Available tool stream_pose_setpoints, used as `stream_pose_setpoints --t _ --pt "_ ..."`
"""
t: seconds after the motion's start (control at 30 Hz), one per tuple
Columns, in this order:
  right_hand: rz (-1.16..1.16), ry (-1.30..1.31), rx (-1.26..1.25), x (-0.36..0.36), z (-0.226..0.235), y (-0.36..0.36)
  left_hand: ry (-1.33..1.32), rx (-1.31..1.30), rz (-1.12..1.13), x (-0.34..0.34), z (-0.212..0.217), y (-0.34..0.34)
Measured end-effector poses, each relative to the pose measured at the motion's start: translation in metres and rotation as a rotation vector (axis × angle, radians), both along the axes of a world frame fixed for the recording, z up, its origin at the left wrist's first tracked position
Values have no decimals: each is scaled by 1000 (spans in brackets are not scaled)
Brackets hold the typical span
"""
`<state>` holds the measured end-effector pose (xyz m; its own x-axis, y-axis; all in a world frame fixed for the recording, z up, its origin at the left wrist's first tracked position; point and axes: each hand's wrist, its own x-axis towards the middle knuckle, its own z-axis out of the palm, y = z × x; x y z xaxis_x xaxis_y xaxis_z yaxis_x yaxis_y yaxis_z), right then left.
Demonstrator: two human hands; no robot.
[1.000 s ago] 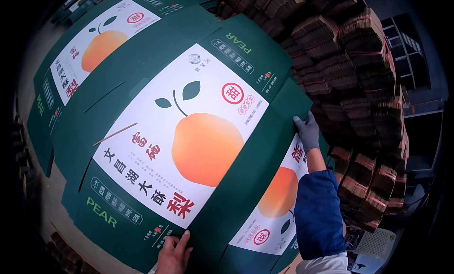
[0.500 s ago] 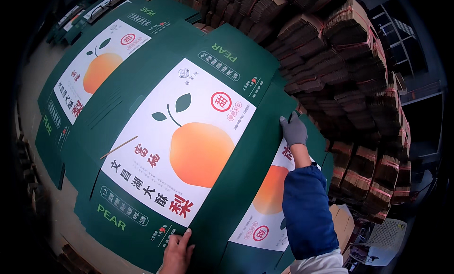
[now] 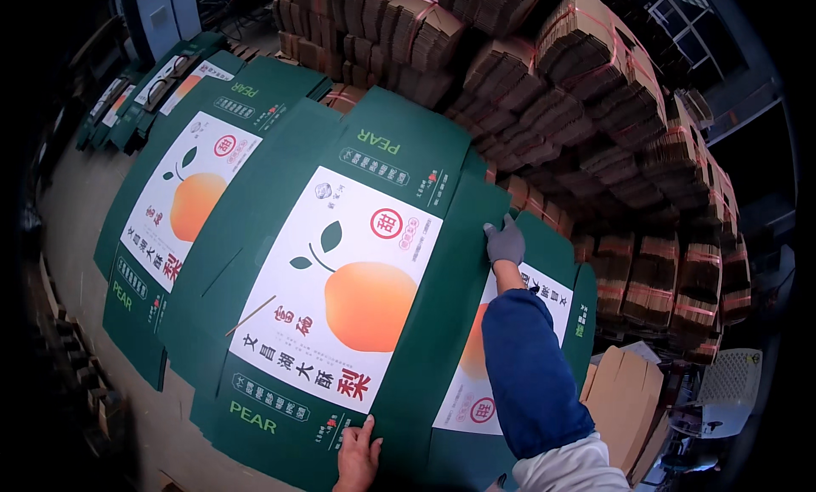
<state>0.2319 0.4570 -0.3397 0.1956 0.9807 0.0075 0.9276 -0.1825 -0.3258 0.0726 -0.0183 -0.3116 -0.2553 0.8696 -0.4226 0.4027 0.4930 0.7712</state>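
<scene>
A large flattened cardboard carton (image 3: 280,254), dark green with a white panel and an orange-yellow pear print, lies in front of me. My left hand (image 3: 359,458), bare, rests at its near edge below the white panel, thumb apart from the fingers. My right hand (image 3: 507,244) wears a grey glove. Its thumb and fingers are spread against the green board near the far right edge; whether any fingertips curl under the board I cannot see. A thin brown strip (image 3: 251,315) lies across the left edge of the white panel. My right forearm covers part of the right-hand printed panel.
Bundles of folded brown cardboard (image 3: 595,93), tied with pink straps, are stacked high behind and to the right. More green cartons (image 3: 161,88) stand at the far left. Brown cardboard sheets (image 3: 625,390) and a pale perforated plastic chair (image 3: 731,390) are at the right.
The view has shifted, so the carton and stacks sit differently in the picture. Both hands stay at about the same places on the carton, still touching it.
</scene>
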Motion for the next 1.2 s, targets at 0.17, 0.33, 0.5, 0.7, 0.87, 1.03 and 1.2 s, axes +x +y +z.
stream_pose_setpoints --t 0.17,0.33,0.5,0.7,0.87,1.03,1.2 --pt "-70 -22 -22 -14 -6 -6 25 40 -1 -1 4 3" --pt "188 -153 71 -36 -8 -27 114 95 -14 1 -14 -1" --pt "1216 -155 26 -94 3 -160 59 114 -29 -1 -16 3" --pt "1284 -205 0 -99 4 -98 2 -24 -54 -4 -14 2" --pt "1207 -219 87 -96 -17 -27 45 32 -17 3 -31 -13" --pt "1031 -294 223 -95 -37 29 -26 -43 -51 -2 -21 -8" --pt "832 -389 262 -99 -38 -2 41 100 -9 -2 -27 -1"
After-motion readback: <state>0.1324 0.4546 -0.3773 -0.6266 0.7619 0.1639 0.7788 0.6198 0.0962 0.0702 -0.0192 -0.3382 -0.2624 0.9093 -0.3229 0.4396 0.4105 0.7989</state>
